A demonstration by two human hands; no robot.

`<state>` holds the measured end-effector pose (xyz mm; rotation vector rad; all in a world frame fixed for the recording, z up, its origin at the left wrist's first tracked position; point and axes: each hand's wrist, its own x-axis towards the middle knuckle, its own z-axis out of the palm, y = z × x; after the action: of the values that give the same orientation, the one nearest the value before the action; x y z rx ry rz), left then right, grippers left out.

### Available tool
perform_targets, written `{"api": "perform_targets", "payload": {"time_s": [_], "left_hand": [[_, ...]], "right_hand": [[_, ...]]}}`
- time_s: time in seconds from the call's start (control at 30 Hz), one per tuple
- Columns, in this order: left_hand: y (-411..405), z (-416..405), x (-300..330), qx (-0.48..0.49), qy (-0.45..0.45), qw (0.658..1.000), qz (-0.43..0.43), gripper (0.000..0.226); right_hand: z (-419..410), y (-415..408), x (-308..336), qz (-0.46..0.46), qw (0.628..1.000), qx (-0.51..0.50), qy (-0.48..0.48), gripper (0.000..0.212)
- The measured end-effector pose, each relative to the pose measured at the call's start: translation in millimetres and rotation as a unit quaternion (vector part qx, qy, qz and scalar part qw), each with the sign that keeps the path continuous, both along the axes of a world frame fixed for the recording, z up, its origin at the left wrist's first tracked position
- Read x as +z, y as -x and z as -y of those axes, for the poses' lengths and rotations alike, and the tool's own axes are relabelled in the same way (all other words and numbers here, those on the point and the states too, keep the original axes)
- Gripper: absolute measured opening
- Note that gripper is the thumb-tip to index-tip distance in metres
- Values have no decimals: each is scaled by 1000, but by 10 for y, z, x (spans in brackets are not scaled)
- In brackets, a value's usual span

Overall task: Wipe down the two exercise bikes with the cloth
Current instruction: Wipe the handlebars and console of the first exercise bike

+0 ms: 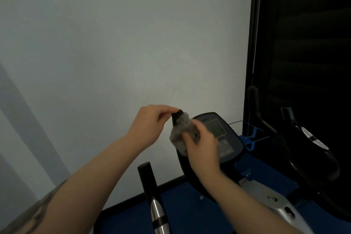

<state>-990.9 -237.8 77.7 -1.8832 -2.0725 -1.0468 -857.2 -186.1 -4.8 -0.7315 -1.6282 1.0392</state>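
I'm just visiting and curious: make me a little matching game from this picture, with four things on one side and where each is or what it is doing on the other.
Things:
1. left hand
2. right hand
3. cloth
4. console screen

States or places:
A. grey and fluffy, bunched round the handlebar grip
B. pinches the black tip of a handlebar grip
C. dark rectangle on the bike's console, right of the hands
D. holds the cloth against the grip

Pairs: 1-B, 2-D, 3-A, 4-C
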Motion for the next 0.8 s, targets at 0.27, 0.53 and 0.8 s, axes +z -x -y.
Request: {"api": "perform_targets", "payload": {"time_s": [0.27,0.53,0.8], "left_hand": [[-33,38,-155,-15,-30,999,37,32],[-59,73,-314,-37,-71,995,56,33],[-136,52,-437,-36,-97,987,120,37]], "right_hand": [[-151,-29,229,-51,996,70,-4,34],[-152,-222,-98,74,992,102,18,25],[-220,-172,-115,70,986,139,65,21]]}}
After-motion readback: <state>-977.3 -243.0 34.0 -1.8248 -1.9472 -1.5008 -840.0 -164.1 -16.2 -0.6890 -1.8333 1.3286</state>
